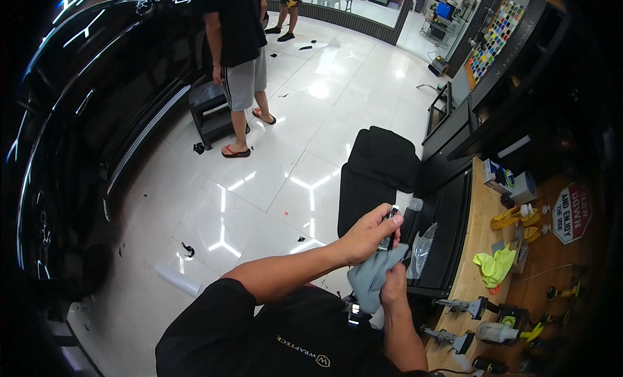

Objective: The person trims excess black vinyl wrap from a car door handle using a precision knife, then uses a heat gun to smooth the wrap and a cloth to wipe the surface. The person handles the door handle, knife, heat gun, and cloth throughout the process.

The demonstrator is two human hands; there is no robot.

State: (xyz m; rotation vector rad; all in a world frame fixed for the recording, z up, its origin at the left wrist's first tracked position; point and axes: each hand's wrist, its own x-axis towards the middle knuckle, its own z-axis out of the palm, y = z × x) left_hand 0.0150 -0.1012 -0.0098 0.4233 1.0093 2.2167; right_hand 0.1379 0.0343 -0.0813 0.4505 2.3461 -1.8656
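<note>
My left hand (pixel 370 237) is closed around a small, slim, dark object with a shiny metallic part (pixel 392 214); its kind I cannot make out. Just below, a grey cloth (pixel 368 279) hangs bunched against the lower end of that object. The fingers of my right hand (pixel 393 287) are closed on the cloth's right side. Both hands are close together in front of my body, and the cloth hides part of the object.
A black car (pixel 71 137) fills the left side. Beside it a person (pixel 240 65) stands by a black step stool (pixel 211 117). Black padded pieces (pixel 376 163) lie ahead. On the right, a wooden workbench (pixel 464 273) carries a yellow-green cloth (pixel 495 266), a spray bottle (pixel 498 332) and clamp-like tools (pixel 464 305).
</note>
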